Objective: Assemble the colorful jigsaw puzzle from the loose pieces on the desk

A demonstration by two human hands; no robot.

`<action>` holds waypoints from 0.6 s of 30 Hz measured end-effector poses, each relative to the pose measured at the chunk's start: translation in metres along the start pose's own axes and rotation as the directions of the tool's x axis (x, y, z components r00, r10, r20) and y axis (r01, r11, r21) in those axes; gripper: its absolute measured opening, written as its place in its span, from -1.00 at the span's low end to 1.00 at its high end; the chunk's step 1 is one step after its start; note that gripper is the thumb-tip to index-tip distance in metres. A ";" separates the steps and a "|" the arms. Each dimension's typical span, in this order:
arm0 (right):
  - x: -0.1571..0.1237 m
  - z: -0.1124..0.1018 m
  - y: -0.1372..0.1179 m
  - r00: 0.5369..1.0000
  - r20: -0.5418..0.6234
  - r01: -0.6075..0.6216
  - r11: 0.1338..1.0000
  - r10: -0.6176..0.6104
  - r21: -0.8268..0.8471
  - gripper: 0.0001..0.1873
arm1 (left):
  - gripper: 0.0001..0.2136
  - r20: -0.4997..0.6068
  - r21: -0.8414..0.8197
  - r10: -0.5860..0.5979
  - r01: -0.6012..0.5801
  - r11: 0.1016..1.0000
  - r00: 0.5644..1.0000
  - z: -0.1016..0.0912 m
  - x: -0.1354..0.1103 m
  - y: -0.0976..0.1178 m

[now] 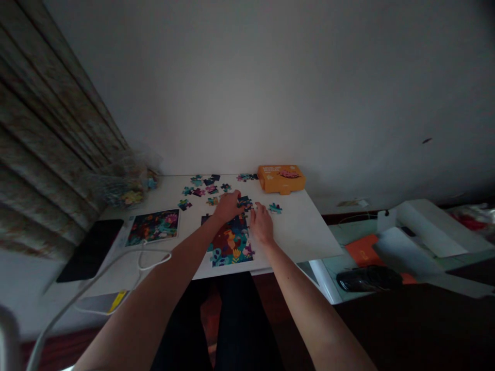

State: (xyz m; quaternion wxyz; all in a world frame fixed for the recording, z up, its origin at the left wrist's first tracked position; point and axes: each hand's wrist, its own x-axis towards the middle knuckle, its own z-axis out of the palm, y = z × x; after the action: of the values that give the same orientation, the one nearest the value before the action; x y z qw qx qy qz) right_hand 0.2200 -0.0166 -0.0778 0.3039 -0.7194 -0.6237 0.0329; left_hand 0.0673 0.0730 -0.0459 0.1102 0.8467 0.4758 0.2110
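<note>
A partly assembled jigsaw puzzle (231,243) in dark red, teal and yellow lies near the front of the white table (297,226). My left hand (228,206) sits at its top edge, fingers reaching over a dark cluster of loose pieces (244,203); whether it grips one is hidden. My right hand (262,222) rests just right of that cluster, fingers down by the puzzle's upper right corner and holding nothing. A teal loose piece (275,208) lies to its right. Several more loose pieces (201,188) are scattered towards the back.
A printed picture card (153,228) lies left of the puzzle, with a white cable (154,260) across its lower edge. An orange box (281,179) stands at the back, against the wall. A black tablet (91,250) and a clear bag (124,185) are at left; a black mouse (367,278) is lower right.
</note>
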 end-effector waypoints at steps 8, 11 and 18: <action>-0.002 0.003 0.016 0.995 0.099 -0.024 0.954 -0.006 0.298 -0.64 | -0.81 -0.062 -0.042 0.168 -0.171 0.984 0.984 0.005 -0.061 0.020; 0.002 0.005 0.020 0.988 0.153 -0.043 0.933 -0.013 0.356 -0.71 | -0.83 -0.010 -0.004 0.127 -0.128 0.992 0.992 0.005 -0.069 0.025; 0.020 0.014 0.040 0.987 -0.018 -0.139 0.909 0.158 0.394 -0.54 | -0.57 0.033 0.052 0.051 -0.053 0.997 0.998 -0.002 -0.100 0.037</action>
State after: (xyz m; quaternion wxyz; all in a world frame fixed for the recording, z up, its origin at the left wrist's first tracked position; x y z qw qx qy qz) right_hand 0.2531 0.0056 -0.1021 0.4532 -0.6901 -0.5404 0.1621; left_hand 0.0486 -0.0320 -0.0550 0.0900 0.8646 0.4572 0.1878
